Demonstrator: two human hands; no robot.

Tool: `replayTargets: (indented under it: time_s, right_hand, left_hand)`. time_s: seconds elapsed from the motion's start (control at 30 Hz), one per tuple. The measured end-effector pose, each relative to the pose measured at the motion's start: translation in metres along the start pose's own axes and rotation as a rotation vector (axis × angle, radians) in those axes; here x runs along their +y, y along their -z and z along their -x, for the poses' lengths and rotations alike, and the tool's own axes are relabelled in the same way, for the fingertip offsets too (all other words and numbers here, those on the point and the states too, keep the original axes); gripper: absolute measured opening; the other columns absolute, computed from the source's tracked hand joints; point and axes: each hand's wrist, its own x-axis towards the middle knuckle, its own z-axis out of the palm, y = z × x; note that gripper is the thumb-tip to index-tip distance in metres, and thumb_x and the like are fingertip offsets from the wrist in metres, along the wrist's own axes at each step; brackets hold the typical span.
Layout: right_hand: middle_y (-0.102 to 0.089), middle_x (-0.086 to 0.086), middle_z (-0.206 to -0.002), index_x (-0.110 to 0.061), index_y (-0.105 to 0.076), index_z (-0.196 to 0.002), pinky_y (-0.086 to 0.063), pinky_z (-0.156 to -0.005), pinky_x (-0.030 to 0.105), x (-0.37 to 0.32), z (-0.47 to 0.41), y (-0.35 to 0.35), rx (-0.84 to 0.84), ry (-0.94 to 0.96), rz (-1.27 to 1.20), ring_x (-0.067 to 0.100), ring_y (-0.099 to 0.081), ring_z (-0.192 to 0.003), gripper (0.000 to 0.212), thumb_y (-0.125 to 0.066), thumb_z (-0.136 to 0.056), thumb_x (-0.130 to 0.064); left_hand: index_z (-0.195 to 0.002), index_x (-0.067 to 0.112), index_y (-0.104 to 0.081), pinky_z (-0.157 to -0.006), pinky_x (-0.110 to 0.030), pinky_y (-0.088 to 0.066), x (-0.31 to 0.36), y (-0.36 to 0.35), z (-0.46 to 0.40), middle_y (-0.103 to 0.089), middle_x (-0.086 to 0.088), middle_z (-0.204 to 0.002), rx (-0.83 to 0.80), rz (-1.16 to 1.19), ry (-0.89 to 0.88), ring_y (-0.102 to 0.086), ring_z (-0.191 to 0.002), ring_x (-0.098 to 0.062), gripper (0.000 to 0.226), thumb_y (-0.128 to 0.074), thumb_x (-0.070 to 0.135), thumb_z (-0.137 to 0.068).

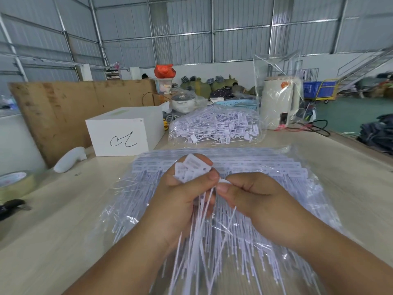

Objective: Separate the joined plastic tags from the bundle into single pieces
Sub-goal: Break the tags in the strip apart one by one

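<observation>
My left hand [182, 201] grips a bunch of white plastic tags [192, 169]; their flat heads stick up above my fingers and their thin tails hang down toward me. My right hand [253, 196] pinches one tag's head [223, 181] between thumb and forefinger, right beside my left thumb. Under both hands lies a clear bag of joined tag strips [282, 184], spread flat on the table. Farther back sits a clear bag of loose tags [217, 125].
A white box [125, 133] with a scribble stands at the back left, with a white bottle-like object [68, 159] lying beside it. Tape roll [14, 183] sits at the left edge. A white kettle [278, 103] in plastic wrap stands at the back right. Brown board [63, 103] leans behind the wooden table [63, 220].
</observation>
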Motion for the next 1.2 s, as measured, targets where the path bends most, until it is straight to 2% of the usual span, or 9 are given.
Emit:
replayTargets:
  time_s: [0.1,0.23,0.33,0.47,0.63,0.73,0.9,1.07,1.2]
  right_hand:
    - [-0.061,-0.007,-0.059,-0.033,-0.068,-0.067,-0.040,-0.056,0.036,-0.001,0.000,-0.018,0.172,0.062,0.090,0.032,-0.047,-0.055,0.037,-0.050,-0.098,-0.039]
    - [-0.032,-0.009,-0.046,-0.017,-0.046,-0.057,-0.029,-0.042,0.011,-0.004,-0.006,-0.011,0.549,0.015,-0.078,0.004,-0.030,-0.040,0.046,-0.055,-0.095,-0.040]
    - [-0.029,-0.009,-0.048,-0.011,-0.048,-0.062,-0.025,-0.040,0.014,-0.003,-0.004,0.002,0.411,0.022,-0.110,0.006,-0.024,-0.042,0.046,-0.061,-0.089,-0.046]
    - [-0.046,-0.014,-0.044,-0.019,-0.055,-0.076,-0.031,-0.042,0.007,0.006,-0.006,-0.010,0.197,0.060,-0.233,-0.002,-0.040,-0.037,0.018,-0.066,-0.087,-0.028]
    - [-0.059,-0.004,-0.053,-0.026,-0.049,-0.080,-0.041,-0.043,0.016,0.013,-0.012,-0.019,0.304,-0.037,-0.325,0.007,-0.052,-0.042,0.031,-0.079,-0.075,-0.036]
    - [-0.058,-0.005,-0.053,-0.022,-0.048,-0.085,-0.045,-0.045,0.020,0.014,-0.011,-0.021,0.350,-0.109,-0.314,0.007,-0.051,-0.043,0.041,-0.074,-0.060,-0.042]
    - [-0.062,-0.007,-0.055,-0.025,-0.048,-0.089,-0.041,-0.046,0.015,0.009,-0.009,-0.028,0.300,-0.079,-0.020,0.003,-0.055,-0.046,0.029,-0.076,-0.081,-0.020]
    - [-0.058,-0.017,-0.060,-0.032,-0.042,-0.113,-0.038,-0.052,0.008,0.005,-0.005,-0.039,0.239,-0.138,-0.026,-0.005,-0.054,-0.053,0.045,-0.071,-0.082,-0.047]
    - [-0.068,-0.007,-0.082,-0.035,-0.056,-0.108,-0.051,-0.073,0.024,0.006,-0.005,-0.050,0.122,-0.285,-0.210,0.002,-0.064,-0.076,0.058,-0.072,-0.059,-0.062]
  left_hand:
    - [-0.085,0.012,-0.062,-0.038,-0.018,-0.036,0.001,-0.004,-0.002,-0.055,-0.007,-0.065,0.054,0.045,-0.023,-0.047,-0.042,-0.014,0.015,-0.067,0.006,-0.073]
    - [-0.083,0.015,-0.060,-0.035,-0.016,-0.034,-0.001,0.004,-0.008,-0.053,-0.004,-0.061,0.152,0.214,0.067,-0.047,-0.043,-0.012,0.016,-0.062,0.000,-0.079]
    - [-0.090,0.015,-0.063,-0.036,-0.018,-0.038,-0.003,0.010,-0.010,-0.056,-0.003,-0.063,0.170,0.105,0.051,-0.050,-0.044,-0.012,0.018,-0.064,-0.001,-0.084]
    - [-0.087,0.021,-0.070,-0.046,-0.027,-0.048,-0.012,0.000,-0.005,-0.067,-0.011,-0.074,0.057,-0.070,0.006,-0.061,-0.057,-0.018,0.020,-0.077,0.009,-0.073]
    - [-0.089,0.017,-0.069,-0.049,-0.030,-0.051,-0.013,-0.007,-0.001,-0.071,-0.024,-0.089,0.044,0.073,0.077,-0.066,-0.060,-0.024,0.008,-0.070,0.016,-0.082]
    - [-0.091,0.015,-0.071,-0.047,-0.029,-0.050,-0.015,-0.006,-0.001,-0.070,-0.020,-0.083,0.023,0.131,0.121,-0.065,-0.057,-0.024,0.022,-0.067,0.032,-0.078]
    - [-0.082,0.032,-0.075,-0.059,-0.030,-0.052,-0.024,0.005,-0.005,-0.072,-0.005,-0.088,-0.010,0.016,0.056,-0.068,-0.076,-0.018,0.013,-0.075,0.034,-0.069]
    - [-0.109,0.026,-0.069,-0.073,-0.038,-0.053,-0.031,0.021,-0.016,-0.070,-0.012,-0.111,0.089,0.012,-0.021,-0.069,-0.097,-0.029,0.032,-0.076,0.034,-0.079]
    - [-0.128,0.021,-0.057,-0.079,-0.046,-0.054,-0.031,0.023,-0.021,-0.064,-0.018,-0.124,0.179,0.036,-0.080,-0.066,-0.108,-0.037,0.046,-0.074,0.030,-0.086]
